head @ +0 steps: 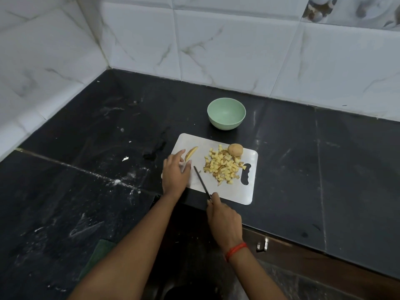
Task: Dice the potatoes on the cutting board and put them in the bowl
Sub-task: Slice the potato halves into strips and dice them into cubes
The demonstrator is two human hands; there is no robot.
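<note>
A white cutting board [249, 191] lies on the black counter. On its right half sits a heap of diced potato [224, 166], with a whole unpeeled potato [235, 149] at the heap's far edge. A long potato slice [191, 153] lies at the board's far left. My left hand [175, 173] rests flat on the board's left side, fingers straight, fingertips just beside the slice. My right hand [224, 219] grips the handle of a thin knife [201, 180], whose blade points away across the board between my left hand and the heap. The green bowl [226, 113] stands empty beyond the board.
Marble-look tiled walls meet in a corner at the back left. The counter [86, 159] carries white smears and small scraps. A metal cabinet handle [262, 245] shows below the counter's front edge on the right. A green cloth [97, 256] hangs near my left forearm.
</note>
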